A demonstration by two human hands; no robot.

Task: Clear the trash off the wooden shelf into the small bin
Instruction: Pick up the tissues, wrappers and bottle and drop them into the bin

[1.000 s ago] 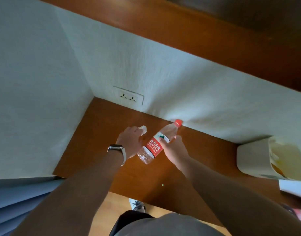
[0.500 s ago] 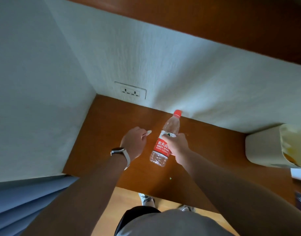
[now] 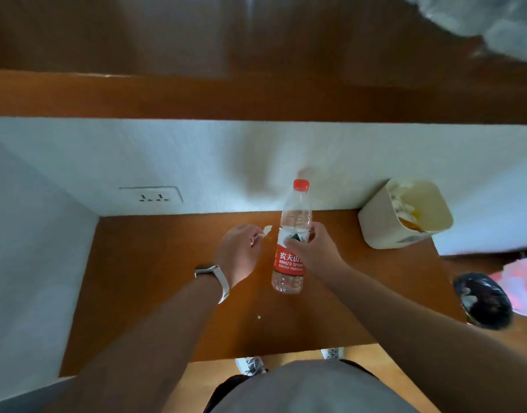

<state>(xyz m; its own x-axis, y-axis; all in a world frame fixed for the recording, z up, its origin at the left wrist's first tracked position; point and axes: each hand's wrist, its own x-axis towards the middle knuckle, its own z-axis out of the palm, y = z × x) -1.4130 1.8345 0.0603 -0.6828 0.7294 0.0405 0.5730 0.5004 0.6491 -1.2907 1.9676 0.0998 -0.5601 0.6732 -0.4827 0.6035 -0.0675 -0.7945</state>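
Observation:
A clear plastic bottle (image 3: 295, 216) with a red cap and red label is held upright above the wooden shelf (image 3: 155, 281); my right hand (image 3: 313, 248) grips it around the middle. Just left of it, my left hand (image 3: 240, 253), with a watch on the wrist, pinches a small white scrap of paper (image 3: 266, 230) between its fingertips. The small cream bin (image 3: 384, 231) stands at the shelf's back right against the wall, tilted open toward me, with white tissue and orange waste inside.
A wall socket (image 3: 151, 197) sits on the white wall at the back left. A wooden board (image 3: 256, 96) overhangs the shelf. A dark bag-lined bin (image 3: 483, 299) and something pink lie past the shelf's right end. A tiny crumb (image 3: 258, 316) lies on the shelf.
The bottle went from lying tilted to upright and lifted in my right hand. My left hand kept the scrap pinched. The view swung right, bringing the cream bin closer to centre.

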